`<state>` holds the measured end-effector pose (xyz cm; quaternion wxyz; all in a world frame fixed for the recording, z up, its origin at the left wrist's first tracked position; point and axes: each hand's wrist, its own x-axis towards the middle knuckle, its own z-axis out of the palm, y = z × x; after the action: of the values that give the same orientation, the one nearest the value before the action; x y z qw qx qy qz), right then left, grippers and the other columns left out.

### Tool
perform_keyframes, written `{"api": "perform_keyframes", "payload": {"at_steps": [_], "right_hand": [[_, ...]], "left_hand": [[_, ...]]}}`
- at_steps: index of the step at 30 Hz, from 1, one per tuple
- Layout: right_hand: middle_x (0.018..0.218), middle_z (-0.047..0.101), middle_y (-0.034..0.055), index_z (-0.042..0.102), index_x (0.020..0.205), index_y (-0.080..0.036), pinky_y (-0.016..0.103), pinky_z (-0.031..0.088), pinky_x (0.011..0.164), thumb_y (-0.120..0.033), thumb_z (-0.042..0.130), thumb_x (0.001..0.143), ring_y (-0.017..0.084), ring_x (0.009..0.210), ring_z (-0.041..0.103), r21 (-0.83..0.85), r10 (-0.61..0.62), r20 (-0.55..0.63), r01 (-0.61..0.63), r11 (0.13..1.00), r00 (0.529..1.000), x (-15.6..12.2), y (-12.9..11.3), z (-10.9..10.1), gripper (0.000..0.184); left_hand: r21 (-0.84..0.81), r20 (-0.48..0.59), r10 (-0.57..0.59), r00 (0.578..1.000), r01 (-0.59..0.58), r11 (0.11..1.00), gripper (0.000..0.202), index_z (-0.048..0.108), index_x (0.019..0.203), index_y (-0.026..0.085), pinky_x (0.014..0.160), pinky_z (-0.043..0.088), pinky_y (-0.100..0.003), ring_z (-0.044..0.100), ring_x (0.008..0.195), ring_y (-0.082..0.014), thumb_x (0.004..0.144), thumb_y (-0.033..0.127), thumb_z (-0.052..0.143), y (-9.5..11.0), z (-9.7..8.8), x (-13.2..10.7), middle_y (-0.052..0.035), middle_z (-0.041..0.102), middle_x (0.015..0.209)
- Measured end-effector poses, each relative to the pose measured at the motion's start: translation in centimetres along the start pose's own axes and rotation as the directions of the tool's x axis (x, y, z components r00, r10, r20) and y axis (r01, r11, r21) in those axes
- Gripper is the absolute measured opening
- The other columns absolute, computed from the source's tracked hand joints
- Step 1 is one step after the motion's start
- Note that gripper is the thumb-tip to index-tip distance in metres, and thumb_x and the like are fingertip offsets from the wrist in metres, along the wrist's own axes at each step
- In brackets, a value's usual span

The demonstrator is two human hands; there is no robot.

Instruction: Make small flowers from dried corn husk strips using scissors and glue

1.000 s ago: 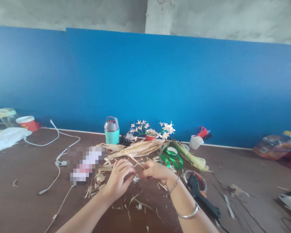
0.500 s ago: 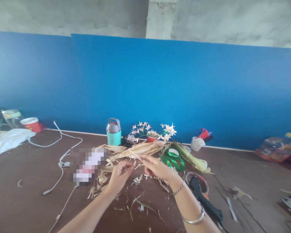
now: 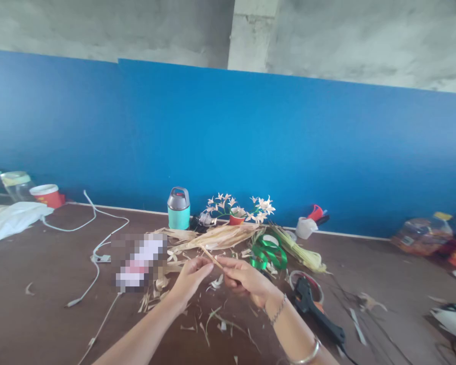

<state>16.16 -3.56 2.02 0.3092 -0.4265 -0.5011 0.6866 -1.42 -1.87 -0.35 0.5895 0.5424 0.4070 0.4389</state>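
In the head view, both bare hands meet above the middle of a dark brown table (image 3: 61,324). The right hand (image 3: 249,279) pinches a thin, pale stick (image 3: 209,255) between thumb and fingers, its free end slanting up and away to the left. The left hand (image 3: 192,279) is curled, with thumb and forefinger close together beside the stick; whether they grip it or anything else, I cannot tell. A chain bracelet (image 3: 277,310) and a silver bangle (image 3: 307,354) circle the right arm. Beyond the hands lie long dry husks (image 3: 224,235), and behind those a red cup (image 3: 237,218) stands near a spray of pale flowers (image 3: 265,206) on green stems. A teal container (image 3: 179,218) with a grey handled lid stands to the left of the flowers. Green ribbon (image 3: 259,247) lies looped beyond the right hand, next to a bundle of pale green stalks (image 3: 304,253). A black glue gun (image 3: 319,314) rests just right of the right forearm, and small scraps (image 3: 215,314) litter the tabletop between the arms.
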Motion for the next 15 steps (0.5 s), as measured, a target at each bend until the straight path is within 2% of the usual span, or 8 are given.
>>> {"api": "perform_keyframes", "payload": {"at_steps": [3,9,12,15], "right_hand": [[0.05,0.035,-0.0094,0.051,0.121,-0.025,0.017,0.006,0.037,-0.031,0.057,0.077,0.002,0.037,0.016,0.123,0.031,0.015,-0.033,0.992,0.999,-0.2,0.8,0.0,0.044],[0.05,0.036,-0.0084,0.054,0.118,-0.025,0.015,0.007,0.036,-0.031,0.059,0.077,0.002,0.037,0.019,0.133,0.045,-0.031,-0.04,0.99,0.999,-0.4,1.2,0.2,0.042],[0.049,0.035,-0.0086,0.055,0.118,-0.026,0.015,0.008,0.035,-0.03,0.057,0.077,0.002,0.037,0.019,0.111,0.044,-0.055,-0.037,0.993,0.998,-0.4,1.1,0.5,0.041],[0.046,0.036,-0.0088,0.056,0.117,-0.026,0.014,0.012,0.034,-0.025,0.051,0.079,0.003,0.035,0.02,0.03,0.023,-0.13,-0.019,0.999,0.991,-0.2,1.2,1.2,0.039]], "left_hand": [[0.014,0.06,0.001,0.998,-0.002,1.0,0.024,0.065,0.078,0.014,0.069,0.042,-0.027,0.057,0.074,-0.0181,0.072,0.037,0.06,-0.2,0.1,0.1,-0.0026,0.066,0.073],[0.008,0.13,0.062,0.99,-0.064,0.998,0.028,0.066,0.083,0.014,0.072,0.042,-0.029,0.057,0.079,-0.0203,0.075,0.039,0.055,-0.9,0.1,0.4,-0.0037,0.066,0.076],[0.01,0.09,0.059,0.994,-0.06,0.998,0.024,0.065,0.081,0.015,0.069,0.041,-0.027,0.056,0.074,-0.0178,0.076,0.035,0.053,-1.0,0.3,0.3,-0.0015,0.063,0.072],[0.087,-0.021,0.028,0.999,-0.026,0.996,0.018,0.061,0.064,0.015,0.057,0.035,-0.023,0.047,0.058,-0.0123,0.073,0.028,0.052,-0.8,0.5,0.1,0.0031,0.053,0.056]]}}
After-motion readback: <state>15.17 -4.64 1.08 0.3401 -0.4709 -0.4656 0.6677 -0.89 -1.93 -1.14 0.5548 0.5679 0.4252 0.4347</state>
